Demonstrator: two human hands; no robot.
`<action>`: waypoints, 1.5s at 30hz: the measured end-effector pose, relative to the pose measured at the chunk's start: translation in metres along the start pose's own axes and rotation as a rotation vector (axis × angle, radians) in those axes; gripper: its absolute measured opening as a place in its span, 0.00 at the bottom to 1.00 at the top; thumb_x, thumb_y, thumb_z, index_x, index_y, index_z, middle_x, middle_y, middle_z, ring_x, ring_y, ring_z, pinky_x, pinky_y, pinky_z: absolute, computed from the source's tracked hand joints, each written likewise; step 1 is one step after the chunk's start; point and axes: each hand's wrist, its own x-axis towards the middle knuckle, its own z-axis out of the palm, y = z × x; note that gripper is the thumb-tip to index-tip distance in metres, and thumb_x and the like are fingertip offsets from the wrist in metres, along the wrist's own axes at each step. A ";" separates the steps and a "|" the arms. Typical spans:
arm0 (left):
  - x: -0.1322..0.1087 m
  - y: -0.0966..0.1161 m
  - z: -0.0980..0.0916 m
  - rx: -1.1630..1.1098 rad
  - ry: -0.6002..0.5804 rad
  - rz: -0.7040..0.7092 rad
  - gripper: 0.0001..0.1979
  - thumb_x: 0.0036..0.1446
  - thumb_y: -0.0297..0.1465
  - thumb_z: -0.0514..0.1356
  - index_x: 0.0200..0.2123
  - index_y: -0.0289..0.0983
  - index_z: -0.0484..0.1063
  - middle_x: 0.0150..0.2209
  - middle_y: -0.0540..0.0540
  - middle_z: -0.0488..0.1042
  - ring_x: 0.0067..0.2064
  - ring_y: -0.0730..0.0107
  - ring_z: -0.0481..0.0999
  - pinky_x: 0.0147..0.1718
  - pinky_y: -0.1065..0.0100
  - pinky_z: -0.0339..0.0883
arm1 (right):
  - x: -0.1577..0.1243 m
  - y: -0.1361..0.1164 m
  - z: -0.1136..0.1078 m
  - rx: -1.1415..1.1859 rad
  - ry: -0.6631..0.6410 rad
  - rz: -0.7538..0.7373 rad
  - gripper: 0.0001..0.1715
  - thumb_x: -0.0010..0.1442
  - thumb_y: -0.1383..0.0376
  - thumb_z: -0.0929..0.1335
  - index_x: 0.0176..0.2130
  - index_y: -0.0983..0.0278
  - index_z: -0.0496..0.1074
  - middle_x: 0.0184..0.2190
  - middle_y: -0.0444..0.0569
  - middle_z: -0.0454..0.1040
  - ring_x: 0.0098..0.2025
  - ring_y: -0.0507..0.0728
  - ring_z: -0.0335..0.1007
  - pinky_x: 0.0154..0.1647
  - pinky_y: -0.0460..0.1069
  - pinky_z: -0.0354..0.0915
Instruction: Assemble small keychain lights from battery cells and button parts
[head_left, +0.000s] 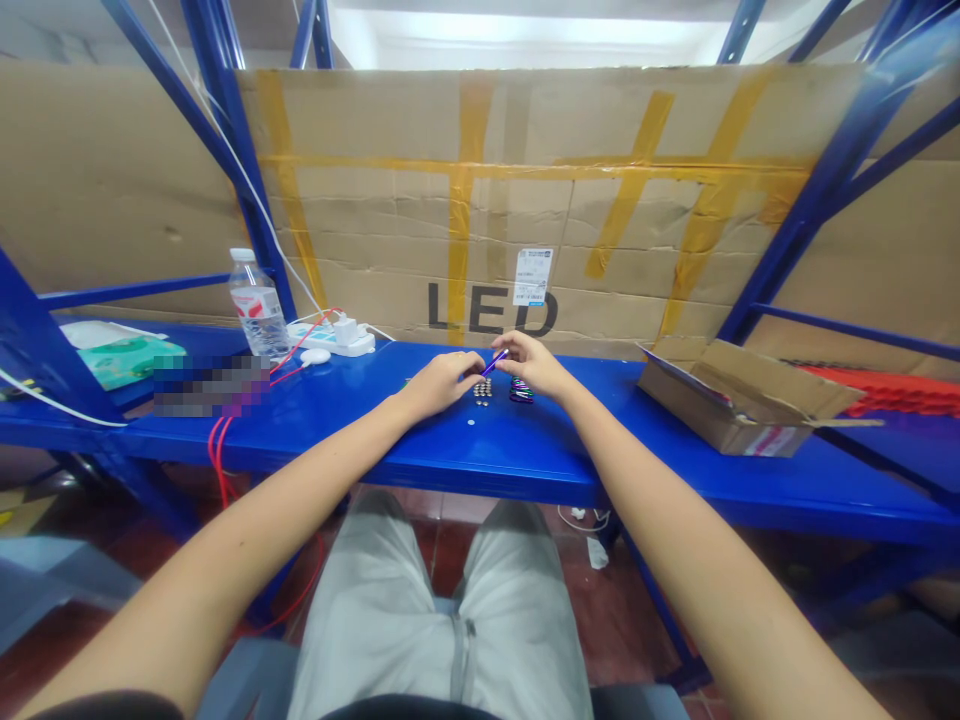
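Between my two hands is a slim, shiny purple tube, pen-like in shape (pixel 493 364), tilted up to the right. The fingertips of my left hand (pixel 448 382) pinch its lower end. At its upper, silvery end the fingers of my right hand (pixel 531 362) are closed. Under my hands, small silvery metal pieces (pixel 482 390) stand in short rows on the blue table (pixel 420 450). Right of them lies a stack of shiny coloured tubes (pixel 520 390), partly hidden by my right hand. A small pale disc (pixel 471 422) lies nearer the table's front edge.
An open cardboard box (pixel 720 400) stands at the right. To the left are a water bottle (pixel 259 310), a white power strip (pixel 345 340), red cables (pixel 217 450) and a green packet (pixel 124 355). A large cardboard sheet (pixel 397 230) walls off the back.
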 end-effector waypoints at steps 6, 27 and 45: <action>0.000 0.002 -0.001 -0.015 0.009 0.009 0.03 0.63 0.29 0.59 0.39 0.36 0.72 0.35 0.47 0.78 0.36 0.70 0.76 0.38 0.69 0.68 | -0.002 0.001 0.001 0.116 0.008 0.130 0.17 0.47 0.63 0.74 0.37 0.65 0.70 0.25 0.42 0.70 0.28 0.51 0.64 0.33 0.49 0.61; 0.001 -0.002 -0.001 0.015 0.115 0.060 0.05 0.64 0.28 0.58 0.38 0.36 0.75 0.37 0.45 0.80 0.39 0.68 0.79 0.42 0.67 0.72 | -0.005 -0.003 0.003 0.349 -0.113 0.360 0.16 0.44 0.69 0.74 0.37 0.66 0.79 0.29 0.47 0.77 0.30 0.52 0.68 0.33 0.48 0.62; 0.000 0.005 -0.003 0.037 0.118 0.075 0.05 0.62 0.27 0.58 0.39 0.36 0.74 0.36 0.45 0.79 0.39 0.67 0.78 0.41 0.66 0.71 | -0.005 -0.003 0.004 0.224 -0.154 0.199 0.13 0.41 0.70 0.74 0.32 0.64 0.75 0.29 0.43 0.76 0.34 0.53 0.69 0.40 0.49 0.64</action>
